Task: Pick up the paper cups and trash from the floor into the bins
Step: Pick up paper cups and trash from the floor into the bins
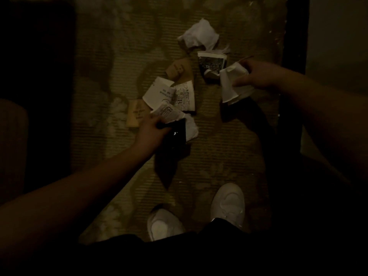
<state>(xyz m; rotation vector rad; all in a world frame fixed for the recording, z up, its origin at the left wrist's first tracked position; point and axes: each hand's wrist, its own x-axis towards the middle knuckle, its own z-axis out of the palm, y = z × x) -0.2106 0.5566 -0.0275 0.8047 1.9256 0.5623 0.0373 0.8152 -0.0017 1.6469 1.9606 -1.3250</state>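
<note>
The scene is dim. My right hand (258, 75) grips a stack of white paper cups (234, 84), held mouth-down above the carpet. My left hand (154, 129) holds a crushed printed paper cup (169, 113) together with a black piece of trash (175, 136) and some white paper (192, 128). On the floor lie a white printed cup (157, 92), another printed cup (185, 96), a dark patterned cup (212, 63), two brown cup sleeves (179, 71) (136, 114), and a crumpled white tissue (200, 34).
A patterned tan carpet (123, 62) covers the floor. My white shoes (229, 202) (163, 224) stand at the bottom. A dark furniture edge (294, 36) runs along the right, and a dark mass (35, 56) fills the left. No bin is in view.
</note>
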